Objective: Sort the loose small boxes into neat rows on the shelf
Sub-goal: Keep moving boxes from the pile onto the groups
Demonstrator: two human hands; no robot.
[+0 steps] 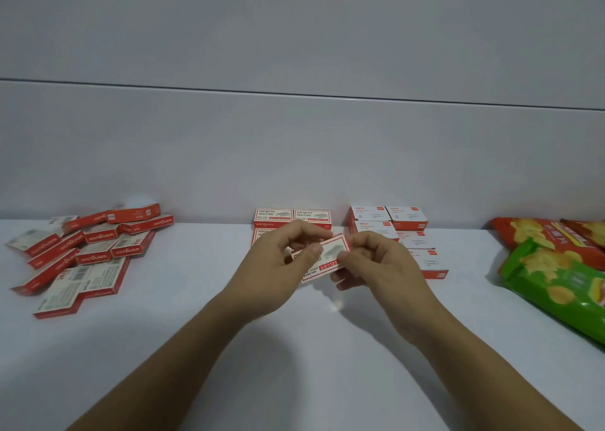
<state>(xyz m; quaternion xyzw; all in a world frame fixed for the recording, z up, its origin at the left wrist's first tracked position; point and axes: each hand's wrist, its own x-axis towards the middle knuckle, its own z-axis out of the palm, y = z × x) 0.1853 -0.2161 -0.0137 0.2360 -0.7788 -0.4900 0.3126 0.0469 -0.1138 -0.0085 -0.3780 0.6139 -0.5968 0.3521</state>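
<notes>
Both hands hold one small red-and-white staple box (329,256) above the white shelf (196,316), tilted with its printed face up. My left hand (281,260) pinches its left end and my right hand (376,260) pinches its right end. Behind the hands, staple boxes (293,217) of the same kind lie in neat rows against the back wall. Just right of them is a tidy block of taller white-and-red boxes (393,222). At the far left lies a loose, jumbled pile of red-and-white boxes (85,250).
Orange snack bags (537,234) and a green snack bag (556,283) lie at the right end of the shelf. A plain white wall backs the shelf. Bare shelf surface lies between the loose pile and the rows, and in front of my arms.
</notes>
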